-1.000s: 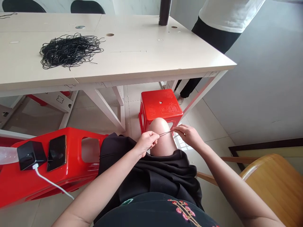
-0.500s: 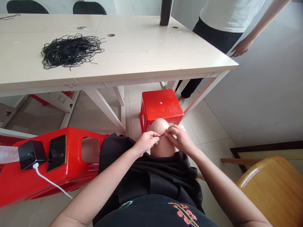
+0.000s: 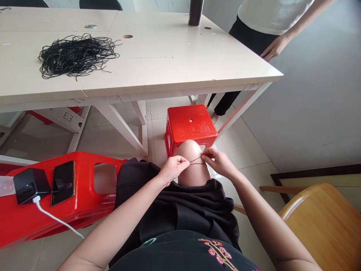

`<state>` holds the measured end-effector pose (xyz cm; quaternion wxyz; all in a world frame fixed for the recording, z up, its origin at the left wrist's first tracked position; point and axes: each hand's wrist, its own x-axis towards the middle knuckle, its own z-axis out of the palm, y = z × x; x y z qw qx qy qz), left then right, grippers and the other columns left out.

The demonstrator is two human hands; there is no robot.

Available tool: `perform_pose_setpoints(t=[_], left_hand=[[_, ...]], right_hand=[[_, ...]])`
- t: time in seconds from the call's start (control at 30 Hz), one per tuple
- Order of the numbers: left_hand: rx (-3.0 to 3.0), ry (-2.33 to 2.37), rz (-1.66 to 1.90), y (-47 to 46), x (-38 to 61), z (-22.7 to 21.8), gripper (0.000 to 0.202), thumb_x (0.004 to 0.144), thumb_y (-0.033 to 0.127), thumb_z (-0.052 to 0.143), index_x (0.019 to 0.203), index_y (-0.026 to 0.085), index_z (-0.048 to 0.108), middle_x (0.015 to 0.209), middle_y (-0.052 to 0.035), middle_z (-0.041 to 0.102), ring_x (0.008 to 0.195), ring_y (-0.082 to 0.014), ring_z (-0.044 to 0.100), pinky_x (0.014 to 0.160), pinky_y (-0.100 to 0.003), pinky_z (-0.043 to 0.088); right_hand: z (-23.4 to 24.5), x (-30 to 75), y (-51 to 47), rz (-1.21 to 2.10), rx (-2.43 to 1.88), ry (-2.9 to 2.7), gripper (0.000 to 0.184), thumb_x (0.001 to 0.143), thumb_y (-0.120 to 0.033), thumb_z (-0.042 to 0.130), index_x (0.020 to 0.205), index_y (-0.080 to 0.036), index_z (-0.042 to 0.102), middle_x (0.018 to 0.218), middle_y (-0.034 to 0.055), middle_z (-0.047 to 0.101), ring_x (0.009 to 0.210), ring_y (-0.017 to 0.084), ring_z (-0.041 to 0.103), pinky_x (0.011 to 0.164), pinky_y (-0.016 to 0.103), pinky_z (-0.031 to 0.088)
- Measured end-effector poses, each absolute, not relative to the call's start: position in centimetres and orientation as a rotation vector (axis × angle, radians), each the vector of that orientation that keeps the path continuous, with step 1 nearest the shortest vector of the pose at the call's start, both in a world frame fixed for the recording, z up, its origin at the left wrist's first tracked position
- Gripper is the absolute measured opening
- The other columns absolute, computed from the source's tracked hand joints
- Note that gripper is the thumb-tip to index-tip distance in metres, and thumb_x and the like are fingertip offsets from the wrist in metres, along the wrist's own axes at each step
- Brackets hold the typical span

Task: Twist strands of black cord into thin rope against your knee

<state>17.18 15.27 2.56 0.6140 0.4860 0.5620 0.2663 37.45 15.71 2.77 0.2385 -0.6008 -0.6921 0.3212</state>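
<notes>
Above my bare knee (image 3: 194, 176) a thin black cord (image 3: 196, 159) runs between both hands. My left hand (image 3: 175, 168) is closed, pinching the cord between thumb and fingertips. In a similar pinch, my right hand (image 3: 217, 161) grips the cord a short way to the right. Two dark strands show between the hands, one slanting up to the right fingers and one nearly level below it. A tangled pile of black cords (image 3: 77, 56) lies on the pale table (image 3: 152, 73) ahead.
A red stool (image 3: 191, 124) stands before my knee. On a red stool at left (image 3: 84, 169) lie a phone (image 3: 63, 183) and a black device (image 3: 32, 185) with a white cable. A wooden chair (image 3: 324, 222) is at right. Behind the table corner stands a person (image 3: 270, 19).
My hands have drawn slightly apart, and more of the cord shows between them. The view has shifted a little. The standing person's hand has moved in toward their thigh.
</notes>
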Motion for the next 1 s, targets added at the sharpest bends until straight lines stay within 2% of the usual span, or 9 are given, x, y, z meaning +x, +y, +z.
perform_pose_setpoints(t=[0.07,0.13,0.2,0.27,0.37,0.43,0.57,0.77,1.0], left_hand=[[1.104,1.304,0.623,15.2,17.3,2.4,0.019,0.068,0.035,0.063,0.071,0.016,0.063,0.067,0.0002,0.058,0.068,-0.0119,0.049,0.067,-0.024,0.037],[1.087,1.296,0.644,15.2,17.5,2.4,0.018,0.068,0.033,0.063,0.071,0.015,0.063,0.068,0.0001,0.059,0.069,-0.0109,0.049,0.066,-0.023,0.037],[1.047,1.286,0.658,15.2,17.6,2.4,0.015,0.068,0.029,0.064,0.069,0.015,0.062,0.065,0.0009,0.057,0.063,-0.0085,0.047,0.06,-0.021,0.035],[0.936,1.275,0.643,15.3,17.5,2.3,0.015,0.067,0.029,0.064,0.068,0.015,0.059,0.056,0.0038,0.048,0.052,-0.0056,0.038,0.048,-0.019,0.026],[0.719,1.194,0.645,15.3,17.1,1.8,0.019,0.067,0.031,0.065,0.07,0.016,0.054,0.049,0.0085,0.032,0.042,-0.003,0.023,0.04,-0.019,0.01],[0.648,1.124,0.674,15.3,16.7,1.5,0.023,0.066,0.032,0.067,0.072,0.016,0.052,0.051,0.009,0.031,0.041,-0.0018,0.021,0.04,-0.018,0.006],[0.576,1.058,0.702,15.2,16.3,1.4,0.023,0.065,0.031,0.068,0.072,0.014,0.054,0.052,0.0086,0.031,0.041,-0.0008,0.023,0.039,-0.015,0.006],[0.493,1.033,0.677,15.7,16.2,1.4,0.022,0.07,0.034,0.059,0.074,0.013,0.058,0.048,0.0085,0.029,0.038,-0.0009,0.021,0.037,-0.015,0.006],[0.506,1.035,0.64,15.9,16.0,1.2,0.022,0.073,0.034,0.055,0.073,0.013,0.058,0.049,0.0085,0.029,0.038,-0.0007,0.02,0.036,-0.014,0.007]], right_hand=[[2.9,37.0,16.1,0.715,-1.649,-1.833,0.033,0.086,-0.042,0.047,0.107,-0.018,0.057,0.111,0.0123,0.062,0.106,0.024,0.057,0.089,0.042,0.046],[3.0,35.8,16.5,0.593,-1.599,-1.799,0.048,0.089,-0.047,0.04,0.128,-0.019,0.046,0.138,0.0144,0.044,0.132,0.026,0.036,0.104,0.048,0.035],[2.7,34.2,16.8,0.58,-1.542,-1.857,0.056,0.091,-0.051,0.033,0.138,-0.02,0.036,0.151,0.0115,0.026,0.142,0.025,0.015,0.111,0.052,0.024],[1.9,32.9,17.0,0.616,-1.551,-1.957,0.061,0.091,-0.054,0.029,0.143,-0.021,0.03,0.153,0.0103,0.019,0.143,0.027,0.005,0.112,0.057,0.015],[0.6,32.1,17.1,0.634,-1.614,-2.006,0.063,0.091,-0.055,0.026,0.145,-0.023,0.025,0.154,0.0106,0.015,0.143,0.029,0.003,0.11,0.062,0.011],[0.2,32.1,17.0,0.581,-1.632,-1.982,0.061,0.092,-0.053,0.024,0.146,-0.025,0.022,0.155,0.0098,0.014,0.143,0.028,0.001,0.109,0.063,0.012],[0.3,32.2,17.0,0.471,-1.675,-1.962,0.06,0.092,-0.053,0.025,0.146,-0.028,0.021,0.155,0.0091,0.014,0.143,0.03,0.001,0.107,0.066,0.01],[0.1,32.0,17.0,0.496,-1.672,-1.931,0.061,0.091,-0.054,0.024,0.146,-0.029,0.02,0.155,0.0084,0.013,0.143,0.03,0.0,0.106,0.067,0.008],[0.0,32.2,17.0,0.519,-1.687,-1.93,0.063,0.09,-0.055,0.024,0.146,-0.026,0.022,0.154,0.0098,0.015,0.143,0.03,0.001,0.107,0.066,0.007]])
